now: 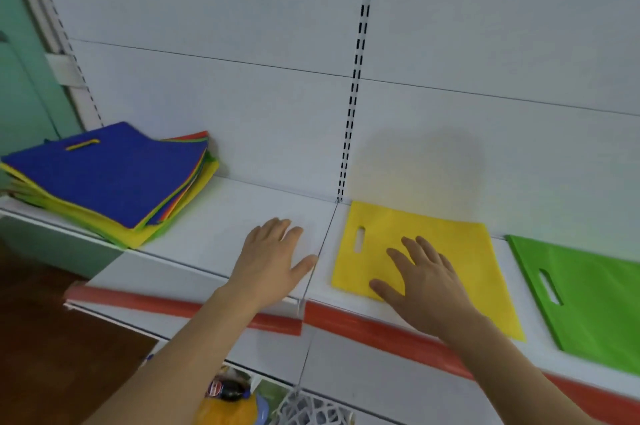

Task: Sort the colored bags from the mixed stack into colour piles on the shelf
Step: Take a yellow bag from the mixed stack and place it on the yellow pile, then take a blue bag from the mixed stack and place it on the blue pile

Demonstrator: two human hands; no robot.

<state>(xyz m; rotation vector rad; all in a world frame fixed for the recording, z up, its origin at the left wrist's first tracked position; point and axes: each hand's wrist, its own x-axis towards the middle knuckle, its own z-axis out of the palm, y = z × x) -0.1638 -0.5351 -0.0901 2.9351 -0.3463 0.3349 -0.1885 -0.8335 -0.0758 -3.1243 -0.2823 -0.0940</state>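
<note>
A mixed stack of coloured bags (104, 182) lies at the left end of the white shelf (221, 227), with a blue bag on top and yellow, green and orange edges showing beneath. A single yellow bag (450, 251) lies flat on the shelf to the right of the upright slot rail. A green bag (588, 303) lies flat further right, partly cut off by the frame edge. My right hand (422, 286) is spread flat over the near part of the yellow bag. My left hand (273, 258) is open with fingers straight over the bare shelf, left of the yellow bag.
A red strip (194, 306) runs along the shelf's front edge. The white back panel carries a slotted upright rail (356, 78). Below the shelf I see a bottle (225, 390), a white mesh basket (311, 410) and brown floor at the left.
</note>
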